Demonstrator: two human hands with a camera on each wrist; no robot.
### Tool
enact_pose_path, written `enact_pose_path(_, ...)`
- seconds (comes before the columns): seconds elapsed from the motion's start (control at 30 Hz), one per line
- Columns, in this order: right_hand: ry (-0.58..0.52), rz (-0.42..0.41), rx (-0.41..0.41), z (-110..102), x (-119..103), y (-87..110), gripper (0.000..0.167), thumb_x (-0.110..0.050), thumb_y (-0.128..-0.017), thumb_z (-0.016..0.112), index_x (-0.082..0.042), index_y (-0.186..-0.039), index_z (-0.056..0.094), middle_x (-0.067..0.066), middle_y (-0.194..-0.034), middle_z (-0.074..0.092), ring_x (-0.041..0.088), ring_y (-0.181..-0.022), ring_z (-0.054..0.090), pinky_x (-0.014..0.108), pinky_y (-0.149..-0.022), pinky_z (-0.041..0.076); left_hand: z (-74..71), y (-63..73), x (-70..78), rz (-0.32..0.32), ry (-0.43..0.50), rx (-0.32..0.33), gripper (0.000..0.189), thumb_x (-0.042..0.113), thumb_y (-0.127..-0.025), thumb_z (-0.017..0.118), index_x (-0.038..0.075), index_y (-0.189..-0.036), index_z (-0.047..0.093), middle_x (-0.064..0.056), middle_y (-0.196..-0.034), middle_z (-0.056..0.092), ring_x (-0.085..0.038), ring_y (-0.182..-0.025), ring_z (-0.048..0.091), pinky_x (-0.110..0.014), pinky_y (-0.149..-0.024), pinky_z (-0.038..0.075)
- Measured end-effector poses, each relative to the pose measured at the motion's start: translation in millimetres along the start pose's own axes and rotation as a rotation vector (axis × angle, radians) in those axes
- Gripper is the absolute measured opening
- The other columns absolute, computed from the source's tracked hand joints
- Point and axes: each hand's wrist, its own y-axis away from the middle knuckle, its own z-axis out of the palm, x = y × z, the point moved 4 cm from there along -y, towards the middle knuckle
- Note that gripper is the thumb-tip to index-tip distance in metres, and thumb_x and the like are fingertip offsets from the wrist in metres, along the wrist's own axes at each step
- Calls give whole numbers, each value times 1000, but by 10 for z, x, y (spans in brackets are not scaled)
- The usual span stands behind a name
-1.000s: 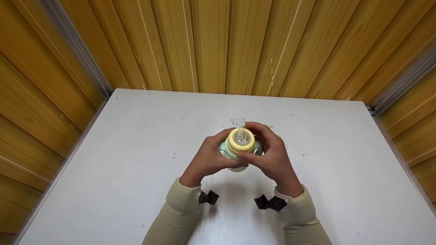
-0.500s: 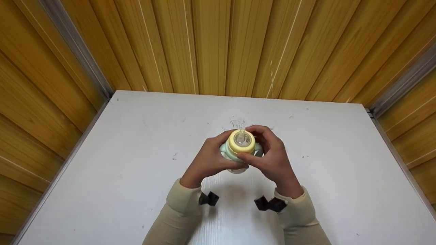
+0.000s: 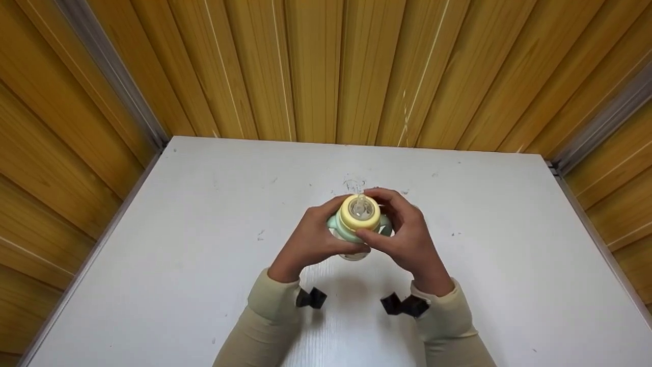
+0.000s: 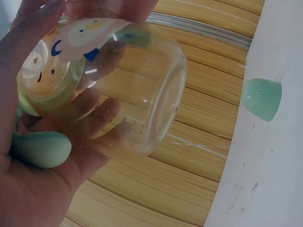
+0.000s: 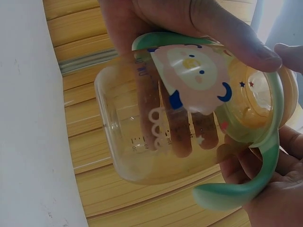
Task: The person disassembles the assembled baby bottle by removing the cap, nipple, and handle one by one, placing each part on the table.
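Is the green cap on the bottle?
No, the left wrist view shows the cap on the table, apart from the bottle.

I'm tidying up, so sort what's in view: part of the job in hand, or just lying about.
In the job: green-handled bottle, its yellow collar, left hand, right hand.
Lying about: green cap, untouched on the white table, possibly the bottle's.

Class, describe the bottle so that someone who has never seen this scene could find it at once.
In front of the wood-patterned wall is a white table. Over its middle, the left hand and right hand hold the bottle. Unlike the plain green cap on the table, it has a yellow collar, green handles and a see-through printed body.
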Motion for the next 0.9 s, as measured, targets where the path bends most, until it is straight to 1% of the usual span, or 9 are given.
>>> enact_pose_path(0.2, -23, 6, 27, 2, 8, 5, 65, -1, -70, 83, -5, -127, 51, 9, -121, 57, 24, -111, 60, 28, -97, 48, 4, 16, -7, -3, 3, 5, 73, 32, -67, 88, 27, -133, 56, 8, -120, 65, -12, -104, 62, -32, -88, 53)
enact_pose_path(0.5, -18, 19, 46, 10, 8, 15, 61, -1, -69, 84, -3, -120, 52, 7, -117, 56, 24, -109, 60, 26, -96, 49, 1, 20, -4, -5, -5, 11, 72, 32, -67, 88, 28, -132, 56, 8, -120, 65, -11, -103, 62, -32, -87, 53)
enact_pose_path(0.67, -15, 10, 34, 14, 2, 10, 57, -1, -71, 83, -3, -120, 53, 7, -118, 56, 24, -108, 60, 26, -96, 49, 0, 18, -10, -12, -6, 5, 74, 32, -67, 89, 27, -133, 56, 9, -121, 65, -11, -105, 61, -32, -88, 53)
enact_pose_path(0.9, -11, -37, -9, 11, 3, 0, 55, -1, -76, 78, -7, -126, 55, 8, -124, 58, 24, -108, 61, 27, -94, 51, -11, 9, -8, -12, 0, -3, 76, 32, -67, 89, 27, -134, 55, 9, -123, 64, -11, -106, 61, -32, -90, 52)
